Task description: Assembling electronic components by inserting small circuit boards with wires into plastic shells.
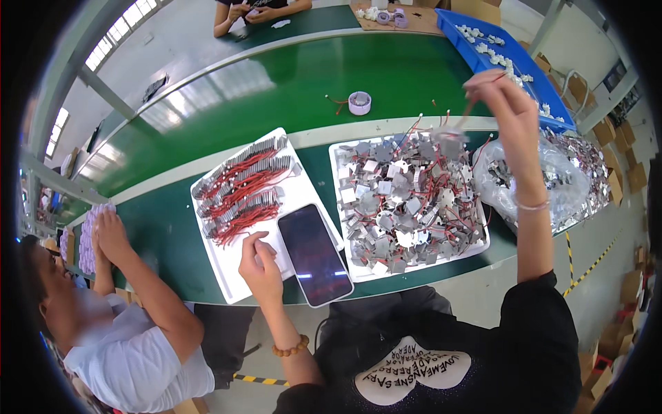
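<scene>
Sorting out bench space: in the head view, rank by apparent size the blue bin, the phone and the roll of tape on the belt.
1. blue bin, though it runs partly out of view
2. phone, nearer the camera, so flattered
3. roll of tape

Green belt, white trays, red-wired grey parts.

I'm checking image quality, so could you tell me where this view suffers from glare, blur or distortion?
Head view: window glare streaks the green belt; the raised right hand is motion-blurred; fisheye bends the belt edges toward a dark rim; the phone screen shows faint reflections.
</scene>
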`<state>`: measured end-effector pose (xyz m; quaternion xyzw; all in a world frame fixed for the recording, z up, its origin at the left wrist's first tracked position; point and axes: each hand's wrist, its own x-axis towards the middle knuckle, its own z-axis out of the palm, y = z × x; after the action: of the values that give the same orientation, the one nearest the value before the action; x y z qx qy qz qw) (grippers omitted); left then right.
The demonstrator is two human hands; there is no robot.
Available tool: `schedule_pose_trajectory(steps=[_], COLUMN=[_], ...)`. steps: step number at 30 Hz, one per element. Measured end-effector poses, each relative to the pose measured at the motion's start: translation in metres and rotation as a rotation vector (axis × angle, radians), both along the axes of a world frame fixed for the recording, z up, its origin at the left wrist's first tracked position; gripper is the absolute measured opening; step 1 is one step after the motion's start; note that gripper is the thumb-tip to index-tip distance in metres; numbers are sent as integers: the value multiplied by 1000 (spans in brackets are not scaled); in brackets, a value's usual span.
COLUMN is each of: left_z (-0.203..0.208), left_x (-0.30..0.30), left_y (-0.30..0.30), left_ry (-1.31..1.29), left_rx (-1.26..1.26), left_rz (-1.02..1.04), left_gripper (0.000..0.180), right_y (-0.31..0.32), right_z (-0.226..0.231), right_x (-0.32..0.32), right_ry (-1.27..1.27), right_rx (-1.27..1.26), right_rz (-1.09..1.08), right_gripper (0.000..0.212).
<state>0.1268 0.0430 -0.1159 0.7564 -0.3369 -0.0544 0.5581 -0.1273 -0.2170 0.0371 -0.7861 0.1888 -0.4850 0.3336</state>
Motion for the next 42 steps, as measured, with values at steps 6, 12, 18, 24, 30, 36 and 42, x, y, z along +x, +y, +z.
schedule_pose_trajectory(steps=[6, 12, 18, 24, 30, 36, 42], left_z=[-4, 3, 23, 54, 21, 17, 24], left_x=[-1, 6, 20, 53, 52, 59, 68], left_y=[6, 1, -21, -81, -96, -92, -91], left_ry=[-27, 4, -161, -247, -393, -239, -131], left_rx=[-52, -147, -214, -271, -142, -131, -181], left_rz=[34, -18, -63, -268, -213, -180, -201], left_gripper=[18, 19, 20, 17, 13, 13, 15], right_y=[-5, 14, 11, 12, 9, 6, 5], right_z=[-27, -78, -85, -89, -92, -102, -102], right_x=[-72, -112, -111, -108, -111, -101, -102], right_ry=[-211, 298, 492, 389, 404, 443, 472], right_rx=[130, -365, -92, -122, -25, -1, 52], right_rz=[-188, -723, -677, -709, -741, -804, -838], right_gripper=[20, 9, 9, 11, 14, 13, 15])
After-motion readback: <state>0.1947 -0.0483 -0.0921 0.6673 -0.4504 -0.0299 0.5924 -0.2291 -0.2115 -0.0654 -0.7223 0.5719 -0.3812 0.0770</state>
